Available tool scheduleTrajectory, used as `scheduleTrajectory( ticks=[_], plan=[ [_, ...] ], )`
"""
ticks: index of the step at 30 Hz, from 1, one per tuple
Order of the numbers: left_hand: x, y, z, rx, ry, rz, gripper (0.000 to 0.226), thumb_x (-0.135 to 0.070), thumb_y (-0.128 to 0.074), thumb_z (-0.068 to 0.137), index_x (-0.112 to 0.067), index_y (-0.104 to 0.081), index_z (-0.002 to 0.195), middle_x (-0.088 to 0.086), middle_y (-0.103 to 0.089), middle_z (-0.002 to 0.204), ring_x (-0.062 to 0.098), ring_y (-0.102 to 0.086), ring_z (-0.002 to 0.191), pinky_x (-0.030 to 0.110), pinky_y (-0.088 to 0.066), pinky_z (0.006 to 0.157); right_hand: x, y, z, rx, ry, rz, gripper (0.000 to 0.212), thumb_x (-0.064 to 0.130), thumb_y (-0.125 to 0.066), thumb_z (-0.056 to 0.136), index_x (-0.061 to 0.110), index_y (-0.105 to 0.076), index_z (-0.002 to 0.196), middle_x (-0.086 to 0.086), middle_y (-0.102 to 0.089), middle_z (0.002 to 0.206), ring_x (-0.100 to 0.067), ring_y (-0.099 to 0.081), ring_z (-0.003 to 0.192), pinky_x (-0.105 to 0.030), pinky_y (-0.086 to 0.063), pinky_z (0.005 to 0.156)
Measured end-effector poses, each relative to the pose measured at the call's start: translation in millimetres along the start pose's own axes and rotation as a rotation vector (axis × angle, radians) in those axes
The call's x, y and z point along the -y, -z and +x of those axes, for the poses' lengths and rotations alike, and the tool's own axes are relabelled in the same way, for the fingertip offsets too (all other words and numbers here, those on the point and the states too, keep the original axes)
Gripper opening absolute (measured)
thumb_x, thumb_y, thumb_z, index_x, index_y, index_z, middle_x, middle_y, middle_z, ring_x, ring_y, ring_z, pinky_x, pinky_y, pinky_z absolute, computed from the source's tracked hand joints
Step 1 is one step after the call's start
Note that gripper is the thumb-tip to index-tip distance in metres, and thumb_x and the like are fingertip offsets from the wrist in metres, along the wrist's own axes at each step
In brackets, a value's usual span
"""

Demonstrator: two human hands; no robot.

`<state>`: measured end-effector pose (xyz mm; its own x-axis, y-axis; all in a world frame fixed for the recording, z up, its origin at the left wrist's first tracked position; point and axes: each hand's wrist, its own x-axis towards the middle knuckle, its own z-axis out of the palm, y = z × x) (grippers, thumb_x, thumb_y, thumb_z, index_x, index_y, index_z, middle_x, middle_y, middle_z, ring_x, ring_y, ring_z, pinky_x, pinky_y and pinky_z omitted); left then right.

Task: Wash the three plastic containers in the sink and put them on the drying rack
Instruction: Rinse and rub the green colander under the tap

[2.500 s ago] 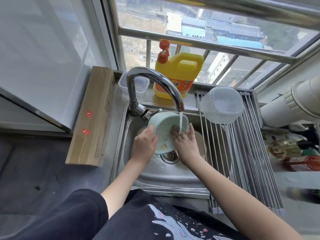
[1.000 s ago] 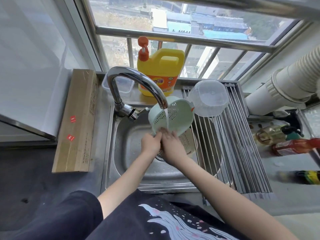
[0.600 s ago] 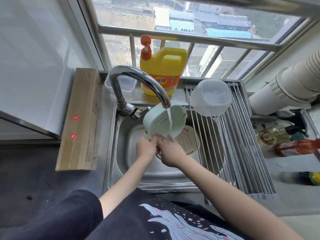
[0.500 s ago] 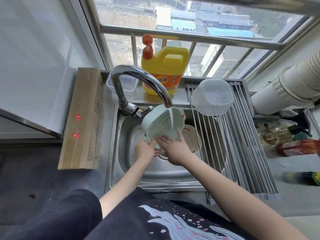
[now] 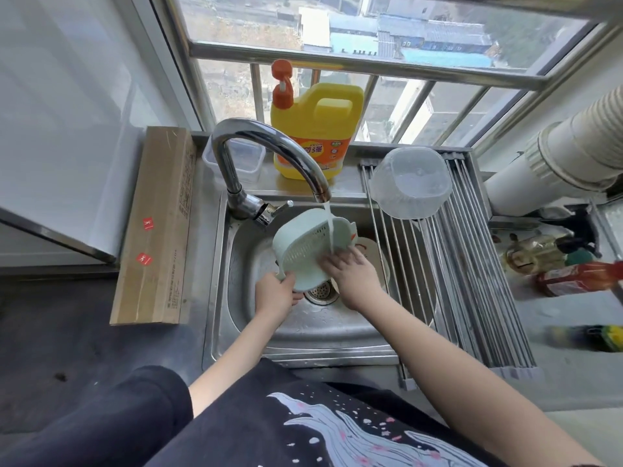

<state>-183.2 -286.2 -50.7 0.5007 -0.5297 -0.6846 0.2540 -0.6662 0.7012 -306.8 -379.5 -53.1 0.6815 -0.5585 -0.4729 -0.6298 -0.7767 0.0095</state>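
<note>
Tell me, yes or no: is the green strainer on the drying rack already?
No, both hands hold the green strainer under the running tap, over the sink.

Bright window [image 5: 354, 32] daylight, warped edges, soft

"KEON" on yellow detergent jug [image 5: 317, 129]

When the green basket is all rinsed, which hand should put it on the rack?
Probably the right hand. It rests on the green basket on the side nearest the drying rack, which lies to the right of the sink. The left hand grips the basket's lower rim, farther away.
</note>
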Motion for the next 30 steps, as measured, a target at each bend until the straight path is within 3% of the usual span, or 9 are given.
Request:
scheduleTrajectory(
  ticks=[4, 7, 9, 12, 16, 19, 23, 27, 30],
  plan=[
    [-6, 0, 2, 0.018, -0.049, 0.001, 0.014, -0.014, -0.046, 0.096, -0.004, -0.055, 0.094, 0.021, -0.067, 0.081, 0.016, -0.065, 0.058, 0.018, -0.044, 0.037, 12, 3, 4, -0.004, -0.119, -0.097, 0.079, 0.023, -0.047, 0.092, 0.015, 0.004, 0.152, -0.008, -0.007, 0.16, -0.023, 0.003, 0.148, -0.041, 0.012, 0.117],
    [-5, 1, -2, -0.019, -0.082, 0.007, 0.019, -0.011, -0.049, 0.094, -0.007, -0.056, 0.077, 0.017, -0.064, 0.073, 0.023, -0.064, 0.06, 0.029, -0.051, 0.051, 44, 7, -2, 0.041, 0.027, 0.319, 0.082, 0.001, -0.049, 0.082, 0.013, -0.009, 0.152, -0.006, -0.012, 0.16, -0.021, -0.01, 0.147, -0.037, -0.004, 0.117],
    [-5, 3, -2, -0.054, -0.097, 0.035, 0.022, -0.013, -0.051, 0.093, -0.011, -0.056, 0.072, 0.015, -0.065, 0.073, 0.028, -0.065, 0.066, 0.027, -0.046, 0.047, 50, 14, -8, 0.057, 0.14, 0.513, 0.08, -0.008, -0.045, 0.08, 0.013, -0.016, 0.152, -0.003, -0.016, 0.159, -0.02, -0.018, 0.145, -0.031, -0.011, 0.116],
    [-7, 3, -6, 0.032, -0.033, -0.028, 0.015, -0.01, -0.045, 0.096, -0.007, -0.053, 0.083, 0.017, -0.064, 0.068, 0.017, -0.066, 0.049, 0.017, -0.042, 0.034, 23, 13, -3, 0.023, 0.14, 0.214, 0.077, 0.0, -0.044, 0.087, 0.021, -0.011, 0.153, 0.004, -0.016, 0.159, -0.015, -0.012, 0.147, -0.041, -0.002, 0.118],
    [0, 1, -3, 0.122, 0.016, -0.007, 0.019, -0.013, -0.044, 0.096, 0.002, -0.052, 0.103, 0.017, -0.065, 0.072, 0.013, -0.067, 0.05, 0.02, -0.051, 0.044, -9, 14, -2, 0.05, -0.01, -0.125, 0.064, 0.016, -0.038, 0.098, 0.009, -0.006, 0.152, -0.008, -0.014, 0.159, -0.018, -0.007, 0.148, -0.033, 0.005, 0.118],
    [-1, -4, -2, 0.158, 0.034, -0.043, 0.015, -0.01, -0.043, 0.096, 0.001, -0.052, 0.1, 0.018, -0.064, 0.072, 0.018, -0.067, 0.054, 0.025, -0.056, 0.05, 19, 3, -4, 0.101, -0.06, -0.002, 0.079, 0.017, -0.053, 0.088, 0.006, -0.007, 0.152, -0.013, -0.011, 0.159, -0.028, -0.011, 0.146, -0.039, -0.006, 0.119],
    [0, -5, -6, 0.13, 0.073, -0.143, 0.016, -0.005, -0.045, 0.095, -0.002, -0.054, 0.083, 0.018, -0.06, 0.068, 0.02, -0.065, 0.045, 0.031, -0.057, 0.05, 43, -1, -14, 0.181, 0.124, 0.416, 0.078, 0.003, -0.053, 0.078, 0.006, -0.021, 0.148, -0.015, -0.019, 0.156, -0.027, -0.018, 0.145, -0.034, -0.017, 0.118],
    [2, -6, -8, 0.187, 0.121, -0.093, 0.019, -0.015, -0.04, 0.099, 0.001, -0.05, 0.102, 0.019, -0.064, 0.068, 0.015, -0.066, 0.044, 0.026, -0.056, 0.048, 9, -7, -11, 0.099, 0.098, 0.127, 0.07, 0.004, -0.048, 0.085, 0.017, -0.024, 0.15, 0.001, -0.025, 0.156, -0.017, -0.02, 0.145, -0.041, -0.01, 0.119],
    [5, -5, -5, 0.217, 0.16, -0.009, 0.025, -0.016, -0.038, 0.098, 0.006, -0.049, 0.104, 0.02, -0.065, 0.068, 0.016, -0.066, 0.044, 0.025, -0.055, 0.044, -7, -5, -2, 0.103, -0.046, -0.096, 0.063, 0.016, -0.047, 0.092, 0.009, -0.024, 0.149, -0.006, -0.025, 0.156, -0.017, -0.015, 0.146, -0.034, -0.002, 0.12]
  ],
)
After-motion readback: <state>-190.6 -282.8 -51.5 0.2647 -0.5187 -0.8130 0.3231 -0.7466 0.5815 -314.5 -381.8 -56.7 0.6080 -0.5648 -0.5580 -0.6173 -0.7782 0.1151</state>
